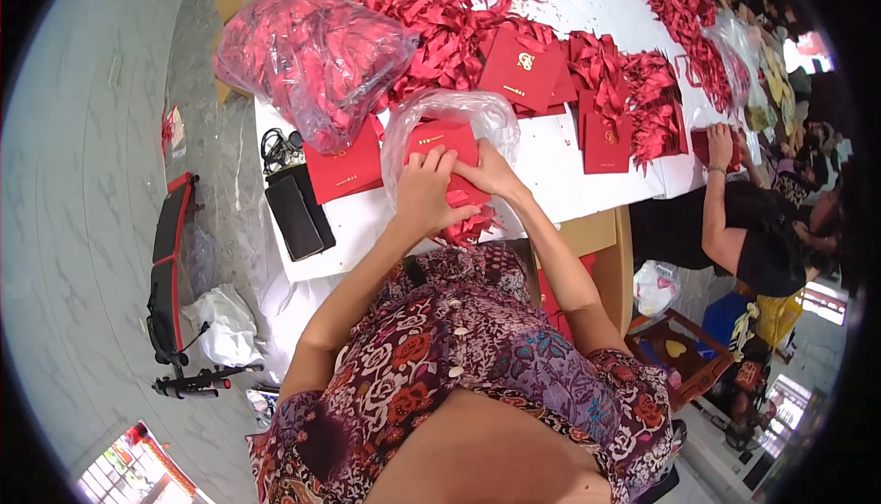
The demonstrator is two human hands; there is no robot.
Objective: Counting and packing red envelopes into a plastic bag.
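Observation:
At the table's near edge, both hands are on a stack of red paper gift bags (pixel 462 139) that lies partly inside a clear plastic bag (pixel 503 119). My left hand (pixel 427 194) lies across the near left part of the stack, its fingers bent over the top. From the right, my right hand (pixel 491 172) grips the stack's side, with its thumb on top and its other fingers hidden. Red ribbon handles (pixel 473 229) hang out toward me below the hands. To the left, more flat red bags (pixel 341 174) lie partly under a big clear sack of red ribbons (pixel 312 64).
A black phone (pixel 295 217) and a coiled cable (pixel 280 148) sit at the table's left corner. Piles of red bags (pixel 523 68) and ribbons cover the white table (pixel 551 151). On the right another person (pixel 725 215) handles a red item. An open cardboard box (pixel 601 243) stands below the edge.

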